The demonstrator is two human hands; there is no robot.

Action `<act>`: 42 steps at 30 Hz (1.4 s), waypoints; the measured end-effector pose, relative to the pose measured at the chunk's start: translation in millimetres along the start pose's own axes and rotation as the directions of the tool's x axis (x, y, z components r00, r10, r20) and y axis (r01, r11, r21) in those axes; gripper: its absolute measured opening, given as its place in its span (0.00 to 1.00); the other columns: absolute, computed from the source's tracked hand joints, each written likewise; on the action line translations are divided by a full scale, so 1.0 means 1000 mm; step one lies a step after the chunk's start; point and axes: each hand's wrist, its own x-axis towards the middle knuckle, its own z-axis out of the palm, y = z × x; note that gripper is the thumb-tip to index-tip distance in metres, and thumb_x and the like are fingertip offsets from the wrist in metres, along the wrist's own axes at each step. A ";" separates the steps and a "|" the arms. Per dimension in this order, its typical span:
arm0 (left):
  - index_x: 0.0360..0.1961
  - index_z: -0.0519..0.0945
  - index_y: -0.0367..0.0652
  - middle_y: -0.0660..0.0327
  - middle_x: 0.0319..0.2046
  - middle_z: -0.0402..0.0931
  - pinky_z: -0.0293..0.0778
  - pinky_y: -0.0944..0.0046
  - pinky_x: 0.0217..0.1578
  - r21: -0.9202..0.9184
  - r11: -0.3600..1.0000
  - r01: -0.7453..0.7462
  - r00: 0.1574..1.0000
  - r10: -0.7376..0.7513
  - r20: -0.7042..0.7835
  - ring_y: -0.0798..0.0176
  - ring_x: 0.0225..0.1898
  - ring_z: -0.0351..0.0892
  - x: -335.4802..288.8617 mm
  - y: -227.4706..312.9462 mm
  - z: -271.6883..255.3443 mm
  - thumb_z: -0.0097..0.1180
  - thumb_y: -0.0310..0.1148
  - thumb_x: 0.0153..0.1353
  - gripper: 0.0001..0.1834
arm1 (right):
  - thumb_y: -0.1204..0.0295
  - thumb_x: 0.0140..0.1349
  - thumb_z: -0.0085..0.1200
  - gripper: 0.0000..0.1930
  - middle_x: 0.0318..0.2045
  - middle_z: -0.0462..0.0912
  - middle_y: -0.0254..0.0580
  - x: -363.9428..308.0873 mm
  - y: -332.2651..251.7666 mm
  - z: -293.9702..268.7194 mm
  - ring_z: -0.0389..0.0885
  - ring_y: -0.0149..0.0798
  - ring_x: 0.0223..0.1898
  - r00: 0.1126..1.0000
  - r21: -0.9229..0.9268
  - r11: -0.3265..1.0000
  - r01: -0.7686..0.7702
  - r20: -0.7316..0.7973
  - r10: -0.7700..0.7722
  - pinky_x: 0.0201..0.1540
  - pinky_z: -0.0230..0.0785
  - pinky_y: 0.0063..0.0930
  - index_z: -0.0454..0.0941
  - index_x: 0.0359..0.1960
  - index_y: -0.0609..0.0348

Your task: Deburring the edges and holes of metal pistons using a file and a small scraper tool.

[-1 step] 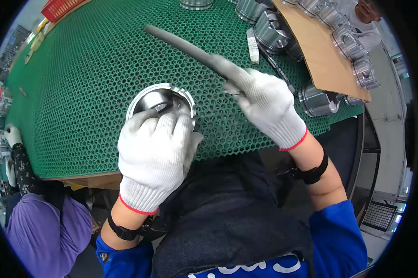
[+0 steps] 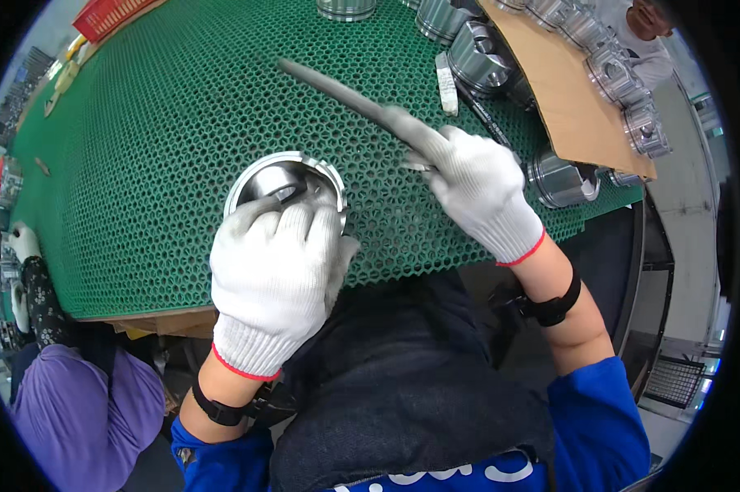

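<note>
Your right hand (image 2: 481, 180) has shifted slightly rightward in the head view, its fingers closed round a long grey tool (image 2: 333, 88), while your left hand (image 2: 267, 262) grips the metal piston (image 2: 263, 182) over the green mat (image 2: 157, 156), fingers curled inside. If that hold slackens, the piston could turn, and a stray stroke might catch your left fingers.

Wears white knitted gloves (image 2: 270, 275), greyed at the fingers (image 2: 311, 220), ribbed at the cuffs (image 2: 251, 348) and finished with red edging (image 2: 524, 253). Carries a black buckled strap (image 2: 557, 305) on each forearm (image 2: 579, 340). Dressed in a blue-sleeved top (image 2: 600, 422), marked with white lettering (image 2: 513, 477), part-covered by dark denim-like cloth (image 2: 403, 385).
</note>
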 end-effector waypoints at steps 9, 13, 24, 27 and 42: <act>0.56 0.71 0.26 0.55 0.41 0.79 0.76 0.67 0.40 -0.624 0.315 0.715 0.659 -0.600 0.453 0.67 0.40 0.79 -0.014 -0.110 -0.041 0.59 0.32 0.63 0.24 | 0.66 0.64 0.57 0.12 0.31 0.84 0.46 -0.070 -0.077 -0.154 0.84 0.43 0.33 0.809 -0.513 0.713 -0.479 0.058 0.585 0.36 0.78 0.42 0.82 0.38 0.65; 0.52 0.78 0.34 0.45 0.43 0.82 0.76 0.57 0.46 0.075 0.772 0.631 0.753 -0.633 0.182 0.48 0.44 0.83 -0.049 -0.224 -0.061 0.64 0.40 0.57 0.26 | 0.64 0.66 0.54 0.13 0.33 0.84 0.44 -0.143 -0.056 -0.184 0.84 0.41 0.35 0.854 -0.742 0.427 -0.518 -0.415 0.314 0.36 0.78 0.39 0.81 0.41 0.61; 0.63 0.69 0.44 0.52 0.60 0.70 0.66 0.55 0.61 0.100 0.986 0.136 0.965 -0.154 0.213 0.48 0.61 0.70 0.103 -0.153 -0.070 0.65 0.31 0.52 0.35 | 0.65 0.57 0.62 0.16 0.27 0.83 0.42 -0.100 0.002 -0.127 0.82 0.40 0.25 0.943 -0.428 0.892 -0.146 -0.333 -0.005 0.25 0.73 0.34 0.81 0.45 0.59; 0.61 0.70 0.44 0.51 0.59 0.70 0.67 0.53 0.61 0.072 0.997 -0.028 0.957 0.006 0.288 0.46 0.60 0.70 0.162 -0.126 -0.022 0.65 0.33 0.51 0.34 | 0.65 0.57 0.61 0.17 0.16 0.66 0.32 -0.066 0.031 -0.051 0.71 0.37 0.14 0.963 0.080 0.993 0.082 -0.265 -0.058 0.14 0.61 0.35 0.79 0.49 0.46; 0.47 0.78 0.45 0.51 0.41 0.78 0.69 0.45 0.52 0.250 0.955 -0.161 0.984 0.134 0.120 0.45 0.46 0.76 0.235 -0.120 0.106 0.56 0.36 0.57 0.16 | 0.61 0.59 0.57 0.13 0.24 0.75 0.36 -0.074 0.051 0.006 0.79 0.39 0.18 0.985 0.016 0.985 -0.172 -0.023 0.172 0.19 0.72 0.36 0.76 0.45 0.46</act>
